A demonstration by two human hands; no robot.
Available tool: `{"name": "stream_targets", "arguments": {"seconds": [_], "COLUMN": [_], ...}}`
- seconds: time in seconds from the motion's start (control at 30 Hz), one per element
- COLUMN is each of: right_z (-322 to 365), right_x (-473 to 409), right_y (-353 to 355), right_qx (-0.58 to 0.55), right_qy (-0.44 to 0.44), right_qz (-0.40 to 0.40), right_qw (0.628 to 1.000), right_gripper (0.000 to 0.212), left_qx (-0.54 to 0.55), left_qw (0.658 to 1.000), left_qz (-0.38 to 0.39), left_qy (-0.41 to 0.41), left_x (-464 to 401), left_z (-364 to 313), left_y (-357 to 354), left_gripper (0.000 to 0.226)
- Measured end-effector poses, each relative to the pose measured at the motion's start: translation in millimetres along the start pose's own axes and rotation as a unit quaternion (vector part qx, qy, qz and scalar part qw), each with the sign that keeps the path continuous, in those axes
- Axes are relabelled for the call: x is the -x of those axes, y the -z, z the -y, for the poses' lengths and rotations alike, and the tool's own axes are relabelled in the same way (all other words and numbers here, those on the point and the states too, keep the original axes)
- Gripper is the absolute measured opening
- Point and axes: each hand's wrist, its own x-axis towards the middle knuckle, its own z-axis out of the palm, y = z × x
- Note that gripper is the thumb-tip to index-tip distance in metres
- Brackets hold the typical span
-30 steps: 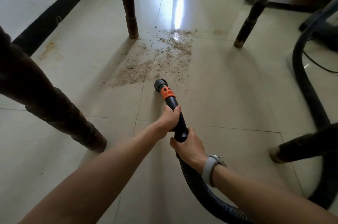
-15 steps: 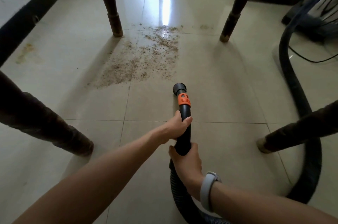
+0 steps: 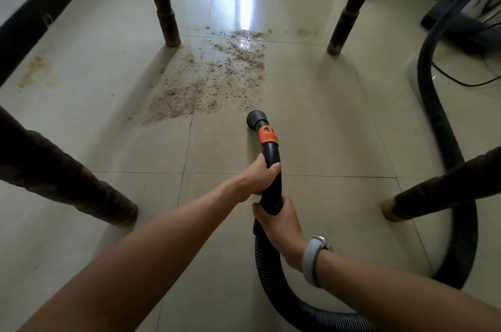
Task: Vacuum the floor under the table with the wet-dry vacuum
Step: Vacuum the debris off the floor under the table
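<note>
A black vacuum nozzle (image 3: 254, 120) with an orange collar (image 3: 268, 136) rests low over the beige tiled floor. It sits just at the near right edge of a spread of brown sawdust-like debris (image 3: 211, 79). My left hand (image 3: 257, 177) grips the black wand ahead of my right hand (image 3: 276, 220), which holds it where the ribbed hose (image 3: 268, 272) begins. A grey watch band is on my right wrist. The hose loops right and back toward the vacuum body (image 3: 466, 6) at the far right.
Dark wooden table legs stand around the debris: far left (image 3: 161, 3), far right (image 3: 349, 9), near left (image 3: 67, 182), near right (image 3: 439, 190). A black skirting (image 3: 40, 17) runs along the left wall. A thin black cable (image 3: 461, 82) lies right. A yellowish stain (image 3: 35, 71) marks the left floor.
The nozzle swung from the debris patch's near edge to the right, then edged forward toward the debris. The view shifted slightly; both hands kept their grip.
</note>
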Motion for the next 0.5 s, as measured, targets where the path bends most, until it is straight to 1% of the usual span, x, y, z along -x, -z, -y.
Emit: {"name": "stream_targets", "arguments": {"seconds": [0.07,0.17,0.23,0.37,0.5], "right_z": [-6.6,-16.8,-21.0,-25.0,-30.4], "right_x": [10.1,28.0,38.0,55.0,72.6], "right_y": [0.0,-9.7,-17.8,-25.7,-33.1], "right_qx": [0.040,0.093,0.106,0.114,0.117], "right_qy": [0.006,0.003,0.001,-0.014,-0.035], "right_qz": [0.017,0.058,0.078,0.101,0.120], "right_qw": [0.999,0.994,0.991,0.988,0.985], "right_gripper": [0.029,0.028,0.029,0.031,0.037], "left_qx": [0.021,0.068,0.082,0.066,0.053], "left_qw": [0.999,0.992,0.986,0.983,0.982], "left_qz": [-0.014,-0.087,-0.124,-0.137,-0.143], "left_qy": [0.021,0.057,0.079,0.104,0.111], "left_x": [4.4,9.8,14.3,30.0,46.6], "left_z": [9.6,25.0,33.1,47.1,61.0], "left_y": [0.1,6.6,13.7,18.3,16.6], "left_gripper": [0.043,0.048,0.052,0.053,0.052]}}
